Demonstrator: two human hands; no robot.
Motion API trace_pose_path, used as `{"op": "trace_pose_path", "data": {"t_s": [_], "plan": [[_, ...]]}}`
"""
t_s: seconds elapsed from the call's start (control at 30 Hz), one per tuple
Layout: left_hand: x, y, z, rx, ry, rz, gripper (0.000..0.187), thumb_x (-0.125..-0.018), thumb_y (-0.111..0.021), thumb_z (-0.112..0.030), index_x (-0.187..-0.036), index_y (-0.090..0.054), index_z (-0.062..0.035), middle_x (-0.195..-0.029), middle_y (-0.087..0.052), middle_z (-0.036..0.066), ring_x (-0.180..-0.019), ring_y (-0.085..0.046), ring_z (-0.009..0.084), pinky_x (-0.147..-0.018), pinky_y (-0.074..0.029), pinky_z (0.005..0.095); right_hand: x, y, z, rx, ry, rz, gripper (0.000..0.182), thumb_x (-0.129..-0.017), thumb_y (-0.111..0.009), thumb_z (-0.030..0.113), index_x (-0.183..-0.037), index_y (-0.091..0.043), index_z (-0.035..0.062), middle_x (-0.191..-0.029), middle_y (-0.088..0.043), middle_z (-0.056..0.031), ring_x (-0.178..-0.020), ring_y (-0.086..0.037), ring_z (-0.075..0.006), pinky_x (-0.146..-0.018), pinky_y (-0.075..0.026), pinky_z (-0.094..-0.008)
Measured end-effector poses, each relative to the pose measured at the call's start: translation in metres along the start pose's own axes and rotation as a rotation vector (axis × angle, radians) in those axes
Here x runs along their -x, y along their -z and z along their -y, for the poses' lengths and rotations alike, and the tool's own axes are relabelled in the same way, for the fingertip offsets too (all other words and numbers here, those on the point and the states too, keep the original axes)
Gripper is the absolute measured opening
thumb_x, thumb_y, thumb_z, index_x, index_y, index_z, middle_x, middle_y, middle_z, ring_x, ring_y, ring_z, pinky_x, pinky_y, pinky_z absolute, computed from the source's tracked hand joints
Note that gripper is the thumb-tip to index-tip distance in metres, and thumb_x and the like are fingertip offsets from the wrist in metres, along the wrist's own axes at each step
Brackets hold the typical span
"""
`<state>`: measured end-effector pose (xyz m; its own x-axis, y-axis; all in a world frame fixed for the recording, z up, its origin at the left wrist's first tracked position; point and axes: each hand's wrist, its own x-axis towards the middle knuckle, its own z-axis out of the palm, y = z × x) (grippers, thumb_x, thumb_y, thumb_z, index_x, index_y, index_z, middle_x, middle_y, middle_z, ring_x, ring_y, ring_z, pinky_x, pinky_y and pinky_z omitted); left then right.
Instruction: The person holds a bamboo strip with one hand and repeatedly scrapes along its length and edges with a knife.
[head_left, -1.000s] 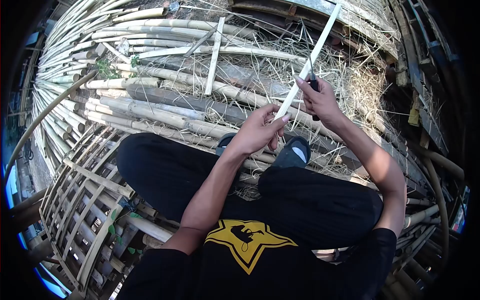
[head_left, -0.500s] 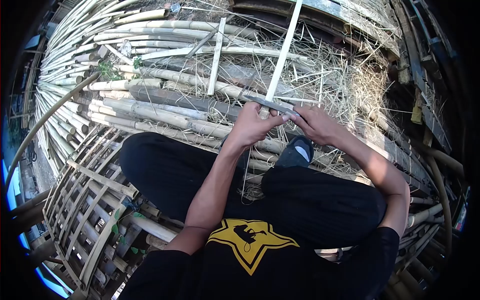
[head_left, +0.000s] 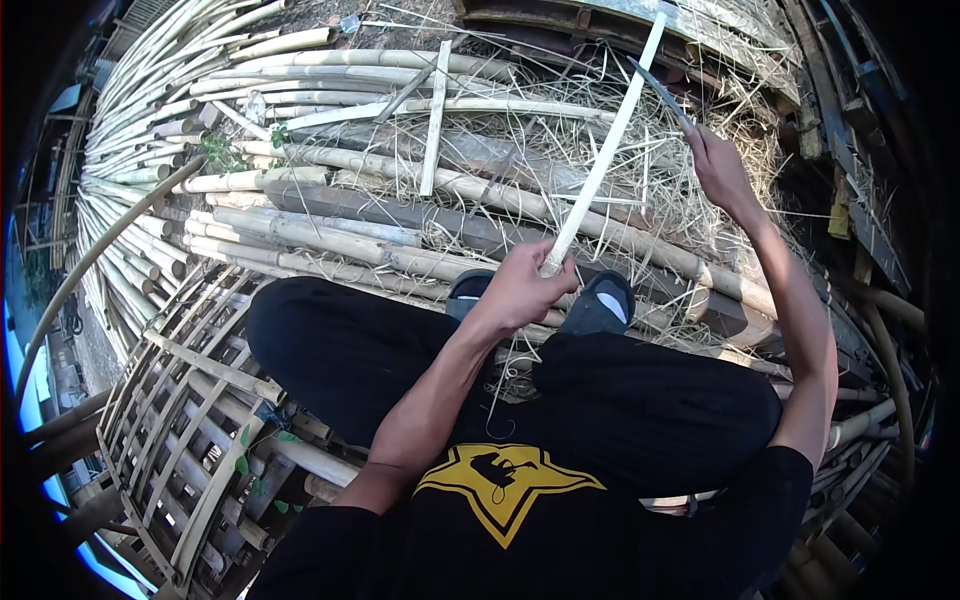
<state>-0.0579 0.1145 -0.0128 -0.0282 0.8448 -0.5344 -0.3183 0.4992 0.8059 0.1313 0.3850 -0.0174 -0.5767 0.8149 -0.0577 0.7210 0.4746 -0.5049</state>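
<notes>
Half a second back your right hand [head_left: 722, 180] was tucked up against your left hand [head_left: 530, 287], with the knife [head_left: 662, 92] laid across the strip [head_left: 605, 152]. By this one you'd swung the right out well apart from the left, and the knife's tip ended up by the strip's far end. Your left had dropped a bit nearer you, the strip leaned right again, and more of your left sandal [head_left: 470, 287] showed.

Bamboo poles [head_left: 395, 256] lie before the person's feet [head_left: 594, 312], shavings [head_left: 668, 185] strewn toward their right, a lattice [head_left: 215, 365] left of the left leg [head_left: 335, 345], and a strip [head_left: 605, 155] running forward from the left hand [head_left: 530, 287] (the knife [head_left: 668, 96] in the right hand [head_left: 723, 178] crosses its far part in view).
</notes>
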Motion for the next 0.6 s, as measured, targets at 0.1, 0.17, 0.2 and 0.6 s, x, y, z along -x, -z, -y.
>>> {"op": "trace_pose_path", "data": {"t_s": [0.1,0.17,0.2,0.6], "plan": [[-0.009,0.007,-0.015,0.200,-0.049,-0.065,0.009,-0.090,-0.057,-0.003,-0.095,-0.051,-0.0075,-0.059,-0.039,-0.008,-0.042,-0.029,0.0005,-0.037,-0.019,0.0200,0.000,0.025,0.010,-0.285,-0.009,-0.287,0.050,-0.103,-0.038,0.045,-0.074,-0.046,0.0043,-0.057,-0.030,0.0047,-0.053,-0.028,-0.0067,-0.048,-0.026,-0.0280],[-0.012,0.006,-0.023,0.248,-0.030,0.040,0.003,-0.095,-0.052,-0.009,-0.096,-0.050,-0.0082,-0.060,-0.036,-0.008,-0.043,-0.027,0.0004,-0.037,-0.017,0.0202,0.008,0.020,0.025,-0.532,-0.055,-0.034,0.052,-0.102,-0.039,0.047,-0.078,-0.051,0.0029,-0.058,-0.036,0.0011,-0.053,-0.034,-0.0097,-0.050,-0.028,-0.0308],[-0.012,0.003,-0.021,0.251,-0.029,0.074,0.003,-0.095,-0.052,-0.009,-0.097,-0.051,-0.0080,-0.061,-0.036,-0.008,-0.043,-0.027,0.0004,-0.036,-0.018,0.0201,0.017,0.009,0.038,-0.402,0.057,0.037,0.049,-0.101,-0.040,0.046,-0.078,-0.051,0.0040,-0.060,-0.037,0.0009,-0.055,-0.035,-0.0094,-0.051,-0.029,-0.0300],[-0.015,-0.011,-0.011,0.070,-0.024,0.059,0.018,-0.099,-0.054,-0.023,-0.103,-0.053,-0.0058,-0.060,-0.039,-0.008,-0.042,-0.032,0.0008,-0.037,-0.025,0.0187,0.046,-0.035,0.100,-0.980,-0.273,0.410,0.030,-0.097,-0.058,0.034,-0.080,-0.048,0.0110,-0.053,-0.035,0.0083,-0.038,-0.029,-0.0011,-0.035,-0.021,-0.0212]]}}
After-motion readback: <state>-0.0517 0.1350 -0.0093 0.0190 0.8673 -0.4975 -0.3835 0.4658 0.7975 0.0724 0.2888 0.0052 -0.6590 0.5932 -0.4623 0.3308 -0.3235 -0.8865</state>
